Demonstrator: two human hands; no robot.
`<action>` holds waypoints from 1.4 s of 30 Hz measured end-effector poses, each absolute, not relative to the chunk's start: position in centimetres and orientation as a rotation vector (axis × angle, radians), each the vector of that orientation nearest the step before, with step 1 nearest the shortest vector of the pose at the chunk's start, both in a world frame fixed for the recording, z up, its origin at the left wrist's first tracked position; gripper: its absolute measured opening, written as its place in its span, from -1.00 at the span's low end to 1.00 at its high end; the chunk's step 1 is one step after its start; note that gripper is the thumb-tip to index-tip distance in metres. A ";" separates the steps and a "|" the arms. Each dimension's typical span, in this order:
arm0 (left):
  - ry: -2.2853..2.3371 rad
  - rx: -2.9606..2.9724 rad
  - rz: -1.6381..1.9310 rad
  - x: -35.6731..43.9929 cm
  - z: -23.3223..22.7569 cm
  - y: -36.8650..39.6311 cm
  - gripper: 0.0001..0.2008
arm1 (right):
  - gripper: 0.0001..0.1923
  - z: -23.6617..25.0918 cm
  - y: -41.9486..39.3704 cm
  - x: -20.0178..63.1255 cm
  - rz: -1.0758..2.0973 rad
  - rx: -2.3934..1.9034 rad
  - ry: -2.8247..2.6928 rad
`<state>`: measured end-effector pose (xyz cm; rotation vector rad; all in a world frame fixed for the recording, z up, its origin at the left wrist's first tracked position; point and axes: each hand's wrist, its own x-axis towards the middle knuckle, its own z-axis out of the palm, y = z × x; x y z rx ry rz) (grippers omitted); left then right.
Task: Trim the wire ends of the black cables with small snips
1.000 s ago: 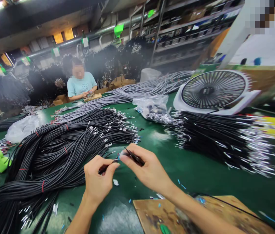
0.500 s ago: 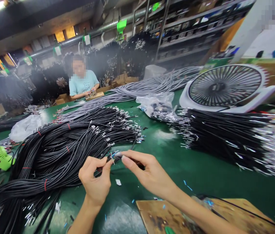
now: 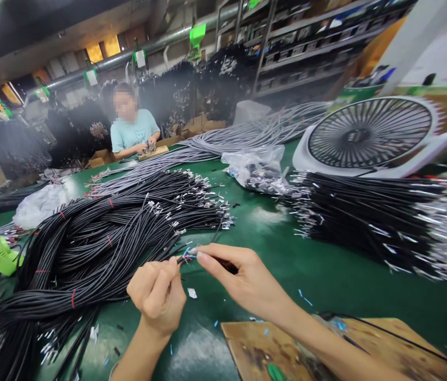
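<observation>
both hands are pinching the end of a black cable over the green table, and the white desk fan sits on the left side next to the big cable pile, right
Not quite. The white desk fan sits on the right side, behind the stacked black cables, as the head view shows. The rest holds: the left hand and right hand pinch the end of a black cable over the green table.
</observation>
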<state>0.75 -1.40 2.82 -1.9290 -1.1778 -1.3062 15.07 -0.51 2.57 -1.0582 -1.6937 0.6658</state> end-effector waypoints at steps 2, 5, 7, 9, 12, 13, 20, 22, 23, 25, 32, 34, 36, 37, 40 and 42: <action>-1.226 -1.959 -1.314 0.7 2.6 -1.4 -0.65 | -0.73 2.6 -0.5 15.1 0.665 -1.063 -1.683; -1.382 -2.112 -1.401 0.6 2.4 -1.3 -0.64 | -0.74 2.6 -0.4 15.3 0.652 -1.071 -1.655; -1.512 -2.246 -1.477 0.5 2.4 -1.2 -0.69 | -0.75 2.7 -0.4 15.4 0.650 -1.069 -1.642; -1.621 -2.335 -1.571 0.3 2.4 -1.1 -0.75 | -0.75 2.7 -0.4 15.5 0.662 -1.063 -1.641; -1.698 -2.388 -1.730 0.2 2.3 -0.9 -0.77 | -0.75 2.8 -0.3 15.5 0.676 -1.070 -1.618; -1.705 -2.401 -1.775 0.2 2.2 -0.9 -0.77 | -0.74 2.8 -0.3 15.5 0.690 -1.074 -1.600; -1.663 -2.532 -1.812 0.6 1.9 -0.9 -0.85 | -0.77 2.9 -0.1 15.3 0.800 -1.037 -1.491; -1.670 -2.543 -1.833 0.7 1.9 -0.6 -0.85 | -0.69 2.4 0.0 14.9 0.969 -0.997 -1.401; -1.681 -2.543 -1.864 0.7 2.0 -0.4 -0.87 | -0.65 2.1 0.1 14.7 1.077 -0.962 -1.371; -1.727 -2.531 -1.953 0.7 2.1 -0.1 -0.90 | -0.59 1.5 0.4 14.3 1.232 -0.879 -1.375; -2.053 -2.678 -2.046 1.1 2.1 -0.1 -0.73 | -0.91 1.2 0.9 14.4 0.428 -0.908 -1.608; -2.056 -2.748 -2.033 1.2 2.3 -0.3 -0.64 | -0.93 1.4 1.0 14.4 0.312 -0.917 -1.608; -2.109 -2.789 -2.008 1.1 2.7 -0.5 -0.59 | -0.92 1.7 1.1 14.6 0.228 -0.939 -1.581; -2.149 -2.779 -1.993 1.0 2.9 -0.5 -0.57 | -0.92 2.0 1.3 14.8 0.188 -0.960 -1.549; -2.265 -2.711 -1.956 0.8 3.3 -0.6 -0.58 | -0.85 3.1 1.8 16.2 0.081 -1.066 -1.375; -2.263 -2.645 -1.981 0.8 3.3 -0.6 -0.62 | -0.83 3.6 1.8 17.1 0.066 -1.157 -1.267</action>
